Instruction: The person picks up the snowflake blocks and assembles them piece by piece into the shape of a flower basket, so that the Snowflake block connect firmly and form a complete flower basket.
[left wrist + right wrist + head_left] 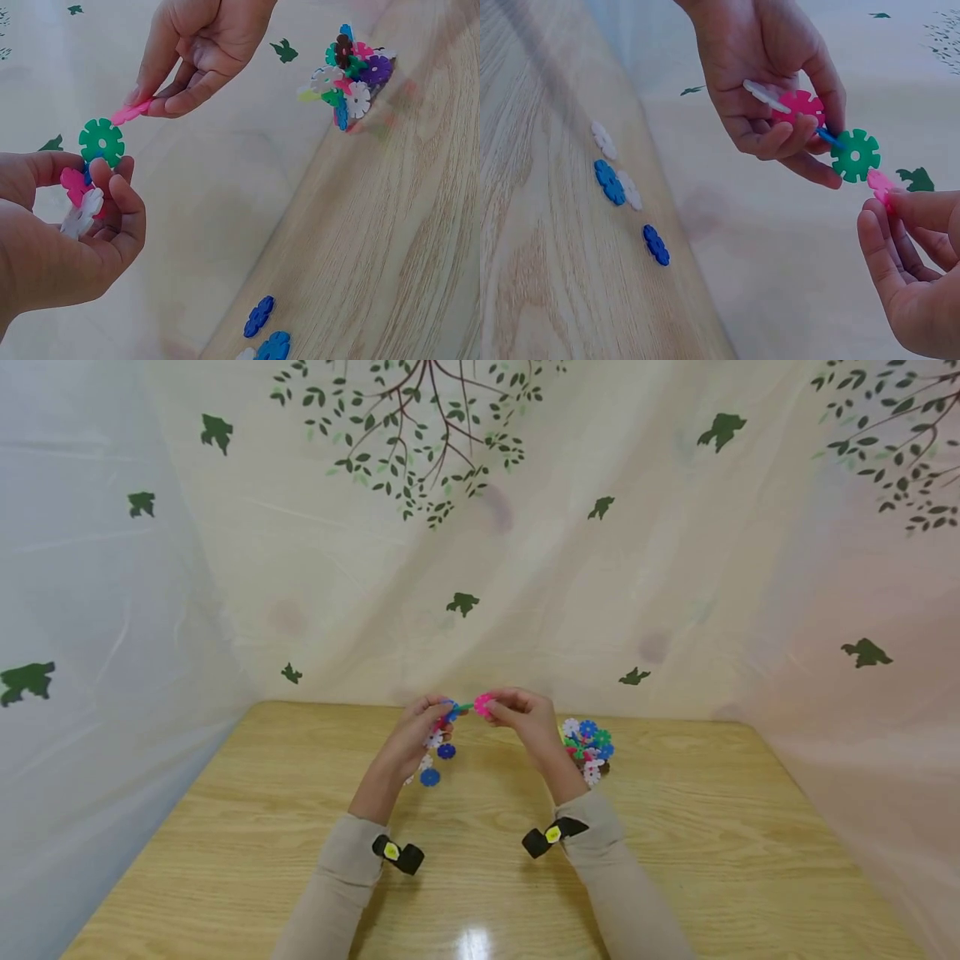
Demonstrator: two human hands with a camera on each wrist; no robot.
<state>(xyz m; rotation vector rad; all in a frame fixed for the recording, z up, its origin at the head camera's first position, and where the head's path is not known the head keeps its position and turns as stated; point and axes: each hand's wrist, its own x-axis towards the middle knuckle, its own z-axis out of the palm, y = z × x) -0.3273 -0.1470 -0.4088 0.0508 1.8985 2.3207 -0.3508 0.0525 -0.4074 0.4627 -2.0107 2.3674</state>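
Note:
My left hand holds a short chain of notched plastic discs above the table. In the right wrist view the chain runs from a white disc through a pink disc and a blue disc to a green disc at its free end. Between thumb and fingertips my right hand pinches another pink disc. Its edge meets the green disc's rim; whether their notches interlock I cannot tell. Fingers partly cover the blue disc.
A heap of mixed-colour discs lies on the wooden table beyond the right wrist. Several loose blue and white discs, among them a dark blue disc, lie below the left hand. A leaf-printed cloth hangs behind the table.

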